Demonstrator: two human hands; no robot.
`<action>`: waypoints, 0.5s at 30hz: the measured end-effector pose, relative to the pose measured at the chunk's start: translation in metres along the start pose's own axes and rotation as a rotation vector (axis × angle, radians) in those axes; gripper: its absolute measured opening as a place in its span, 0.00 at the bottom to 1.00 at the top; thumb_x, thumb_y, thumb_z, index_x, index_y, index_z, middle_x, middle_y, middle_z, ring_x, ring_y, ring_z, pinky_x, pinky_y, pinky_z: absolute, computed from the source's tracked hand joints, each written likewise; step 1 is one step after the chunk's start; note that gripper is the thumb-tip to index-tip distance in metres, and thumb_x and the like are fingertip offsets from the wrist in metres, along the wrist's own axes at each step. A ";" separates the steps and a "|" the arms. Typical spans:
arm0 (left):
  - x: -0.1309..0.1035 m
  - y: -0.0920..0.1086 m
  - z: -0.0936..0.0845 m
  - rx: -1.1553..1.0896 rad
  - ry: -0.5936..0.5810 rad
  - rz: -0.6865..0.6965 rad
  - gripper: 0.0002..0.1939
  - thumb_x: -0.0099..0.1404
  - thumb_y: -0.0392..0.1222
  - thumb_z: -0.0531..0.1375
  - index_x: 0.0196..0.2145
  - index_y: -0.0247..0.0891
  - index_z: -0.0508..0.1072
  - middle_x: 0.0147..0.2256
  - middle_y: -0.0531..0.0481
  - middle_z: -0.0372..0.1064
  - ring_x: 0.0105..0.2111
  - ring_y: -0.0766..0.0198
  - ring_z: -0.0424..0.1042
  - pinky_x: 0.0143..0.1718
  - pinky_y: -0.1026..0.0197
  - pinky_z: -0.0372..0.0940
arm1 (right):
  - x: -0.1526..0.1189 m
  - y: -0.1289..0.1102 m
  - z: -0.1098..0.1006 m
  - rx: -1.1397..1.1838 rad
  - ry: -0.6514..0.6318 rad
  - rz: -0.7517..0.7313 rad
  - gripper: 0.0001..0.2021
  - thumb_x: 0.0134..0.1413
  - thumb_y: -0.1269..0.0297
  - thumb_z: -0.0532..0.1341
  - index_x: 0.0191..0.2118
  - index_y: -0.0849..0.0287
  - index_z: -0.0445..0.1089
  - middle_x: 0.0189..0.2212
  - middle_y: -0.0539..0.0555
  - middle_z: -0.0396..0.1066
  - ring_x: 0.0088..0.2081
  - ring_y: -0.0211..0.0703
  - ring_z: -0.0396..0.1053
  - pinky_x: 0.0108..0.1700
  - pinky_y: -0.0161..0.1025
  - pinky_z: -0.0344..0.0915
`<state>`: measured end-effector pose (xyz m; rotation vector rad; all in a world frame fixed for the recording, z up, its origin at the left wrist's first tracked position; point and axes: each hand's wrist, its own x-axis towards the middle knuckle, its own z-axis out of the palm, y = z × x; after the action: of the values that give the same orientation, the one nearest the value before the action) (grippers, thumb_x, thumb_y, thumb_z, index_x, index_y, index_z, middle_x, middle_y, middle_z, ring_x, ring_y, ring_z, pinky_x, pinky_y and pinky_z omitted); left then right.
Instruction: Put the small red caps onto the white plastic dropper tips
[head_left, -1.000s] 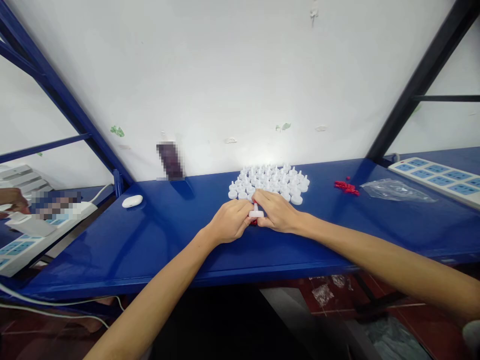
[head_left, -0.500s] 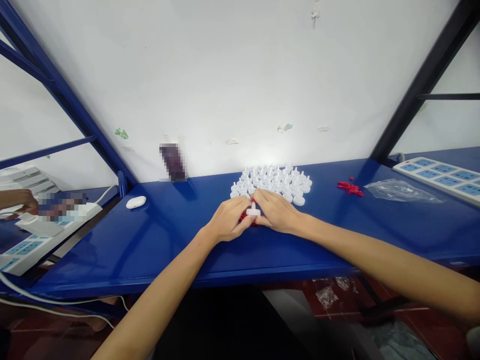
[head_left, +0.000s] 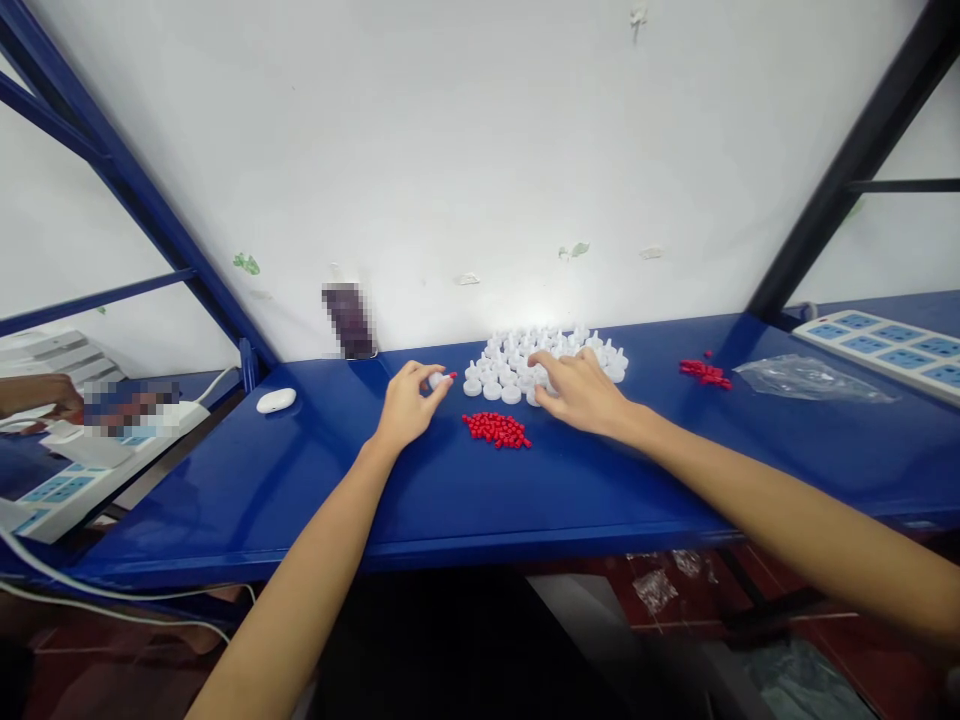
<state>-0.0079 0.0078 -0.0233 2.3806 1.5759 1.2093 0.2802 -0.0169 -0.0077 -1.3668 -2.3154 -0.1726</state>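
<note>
My left hand (head_left: pixel 407 405) pinches a white nozzle cap (head_left: pixel 437 380) with a small red tip, held tilted to the right just above the table. Over the near right side of a cluster of white nozzle caps (head_left: pixel 501 393) is my right hand (head_left: pixel 581 390). Its thumb and forefinger are apart, with white caps visible between and behind them; I cannot tell whether they touch one. Between my hands, in front of the cluster, lies a pile of small red tips (head_left: pixel 496 429).
A second pile of red tips (head_left: pixel 705 373) lies to the right, beside a clear plastic bag (head_left: pixel 810 380). A white earbud case (head_left: pixel 276 400) rests on the blue table (head_left: pixel 315 500) at left. A blurred phone-like object (head_left: pixel 350 320) leans on the wall. Another person's hand (head_left: pixel 56 398) shows far left.
My hands have come apart. The left carried the red-tipped nozzle cap leftward, and the right moved right to the white cluster, uncovering the near red pile.
</note>
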 end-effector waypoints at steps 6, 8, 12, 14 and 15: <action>0.003 -0.037 -0.001 0.140 -0.081 -0.295 0.14 0.64 0.51 0.61 0.43 0.41 0.77 0.38 0.47 0.77 0.41 0.54 0.73 0.47 0.55 0.65 | 0.001 0.013 0.001 0.107 -0.096 0.081 0.15 0.59 0.63 0.55 0.48 0.60 0.71 0.17 0.50 0.65 0.27 0.46 0.65 0.35 0.39 0.55; 0.002 -0.040 -0.001 0.208 -0.105 -0.322 0.15 0.67 0.52 0.58 0.44 0.42 0.77 0.43 0.44 0.76 0.48 0.48 0.71 0.51 0.49 0.64 | 0.000 0.010 -0.001 0.145 -0.131 0.088 0.15 0.59 0.63 0.55 0.49 0.60 0.71 0.16 0.48 0.63 0.24 0.44 0.63 0.31 0.38 0.53; 0.000 -0.039 -0.002 0.307 -0.072 -0.427 0.18 0.69 0.52 0.53 0.50 0.43 0.75 0.53 0.36 0.69 0.55 0.38 0.64 0.53 0.37 0.61 | -0.003 0.001 -0.005 0.207 -0.132 0.043 0.15 0.60 0.63 0.55 0.49 0.61 0.71 0.15 0.47 0.61 0.20 0.40 0.59 0.30 0.38 0.52; -0.001 -0.037 -0.002 0.296 -0.034 -0.468 0.19 0.69 0.50 0.53 0.52 0.43 0.74 0.54 0.34 0.67 0.55 0.38 0.63 0.52 0.36 0.61 | -0.006 -0.003 -0.005 0.238 -0.163 -0.029 0.14 0.60 0.63 0.54 0.47 0.61 0.72 0.15 0.46 0.61 0.20 0.38 0.58 0.29 0.37 0.52; -0.002 -0.036 -0.003 0.284 -0.011 -0.477 0.19 0.69 0.50 0.53 0.53 0.43 0.73 0.54 0.34 0.66 0.55 0.38 0.63 0.53 0.36 0.60 | -0.007 -0.004 -0.004 0.250 -0.188 -0.071 0.14 0.60 0.64 0.54 0.46 0.61 0.72 0.15 0.46 0.62 0.19 0.38 0.58 0.29 0.37 0.52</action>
<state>-0.0371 0.0225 -0.0378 1.9511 2.2646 0.9219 0.2806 -0.0260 -0.0061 -1.2213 -2.4417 0.2263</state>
